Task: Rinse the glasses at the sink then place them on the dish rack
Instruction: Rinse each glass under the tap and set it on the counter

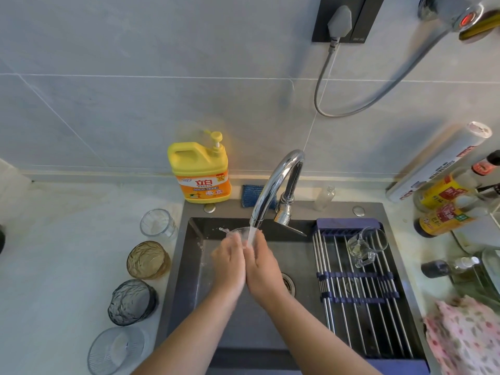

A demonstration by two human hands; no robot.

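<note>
Nearest the person, on the counter left of the sink (297, 255), four glasses stood in a row, each apart from the next. First came a ribbed glass (116, 350), then a grey glass (132, 301), an amber glass (148, 259) and a plain glass (158, 222) furthest off.

Over the basin the two hands met side by side, touching. The left hand (230, 262) had its fingers curled round a small glass (238, 231), which showed just past the fingertips. The right hand (261, 263) lay against it on the tap side with its fingers in the water (253, 235). Whether it gripped the small glass or only rubbed it could not be told, since the backs of the hands hid the fingers. The tap (273, 182) poured onto the right edge of the small glass, and spray flew off its left rim.

This looked like the rinse itself. To do it well, the small glass probably wanted turning so the stream reached inside and all round the wall. It should stay low in the basin to limit splashing and be held firmly, as wet glass slips. It would need emptying before going right to the dish rack (359, 293), where a mug (365, 246) already lay at the far end. A soap bottle (200, 174) stood by the wall.
</note>
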